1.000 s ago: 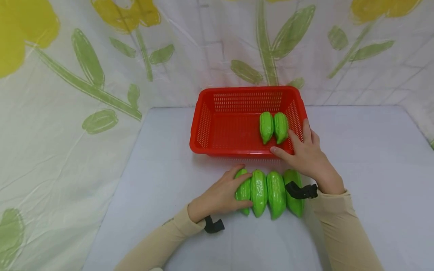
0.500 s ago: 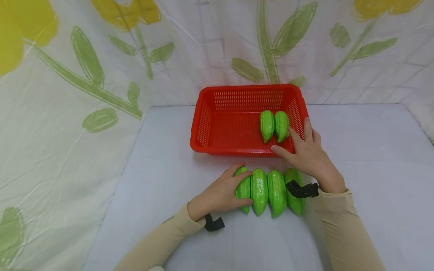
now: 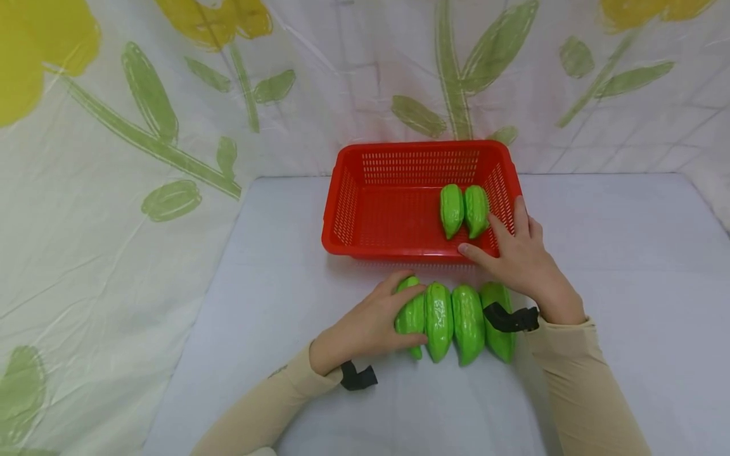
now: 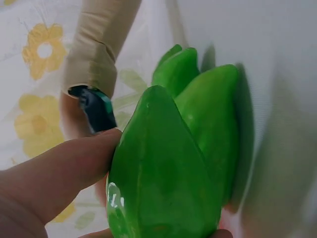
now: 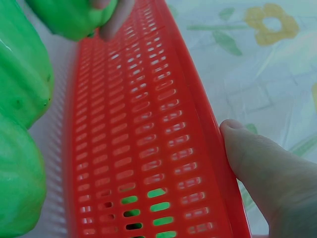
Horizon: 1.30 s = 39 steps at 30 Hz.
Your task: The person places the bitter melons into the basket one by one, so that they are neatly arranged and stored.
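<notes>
We have before us a table point(image 3: 285, 259) with a smooth, bluish-white top and rounded far corners. Near the middle of its far edge we see a red basket point(image 3: 393, 254), its long side running along that edge. Just in front of it we find four green fruits point(image 3: 439, 322) in a row, side by side, their tapered ends toward us; the leftmost is partly covered.

The left sleeve point(image 3: 251, 410) and right sleeve point(image 3: 583, 386) over there are beige, the left bearing a small dark marking point(image 3: 277, 372); bent black pieces point(image 3: 359, 377) jut from both cuffs.
</notes>
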Motion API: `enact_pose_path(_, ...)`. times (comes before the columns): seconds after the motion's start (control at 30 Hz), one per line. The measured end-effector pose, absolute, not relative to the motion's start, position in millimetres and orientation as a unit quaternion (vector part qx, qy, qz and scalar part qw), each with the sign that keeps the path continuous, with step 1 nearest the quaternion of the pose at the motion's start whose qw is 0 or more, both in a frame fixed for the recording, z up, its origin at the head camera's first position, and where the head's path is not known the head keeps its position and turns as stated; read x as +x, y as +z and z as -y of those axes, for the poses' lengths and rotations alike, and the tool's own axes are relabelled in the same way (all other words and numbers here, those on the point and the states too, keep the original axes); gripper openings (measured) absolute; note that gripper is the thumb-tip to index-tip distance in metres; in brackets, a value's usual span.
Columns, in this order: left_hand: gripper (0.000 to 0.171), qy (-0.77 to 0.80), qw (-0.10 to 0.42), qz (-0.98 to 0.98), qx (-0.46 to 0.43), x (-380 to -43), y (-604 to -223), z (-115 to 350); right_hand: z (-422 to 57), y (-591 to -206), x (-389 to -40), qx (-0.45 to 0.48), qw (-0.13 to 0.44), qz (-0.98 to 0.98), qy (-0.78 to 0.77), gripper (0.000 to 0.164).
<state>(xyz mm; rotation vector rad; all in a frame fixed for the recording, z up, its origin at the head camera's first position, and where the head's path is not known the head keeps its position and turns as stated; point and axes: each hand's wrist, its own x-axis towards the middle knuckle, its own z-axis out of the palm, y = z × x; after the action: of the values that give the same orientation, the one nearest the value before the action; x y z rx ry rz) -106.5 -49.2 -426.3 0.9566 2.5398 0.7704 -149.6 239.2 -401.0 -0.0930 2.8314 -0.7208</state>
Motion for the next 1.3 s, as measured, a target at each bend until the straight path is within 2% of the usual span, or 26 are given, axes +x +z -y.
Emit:
enact_pose_path(0.6, 0.072, 0.27, 0.071, -0.879, 0.387, -104, -385, 45, -241, -402, -149, -0.034, 0.1, -0.963, -0.248, 0.099)
enact_pose_path(1.07, 0.071, 0.22, 0.074, -0.892, 0.389, -148, -349, 20, -241, -402, -150, -0.035, 0.103, -0.964, -0.244, 0.101)
enact_pose_path(1.3, 0.073, 0.192, 0.11, -0.896, 0.386, -171, -331, 5, -240, -404, -151, -0.032, 0.101, -0.964, -0.243, 0.102)
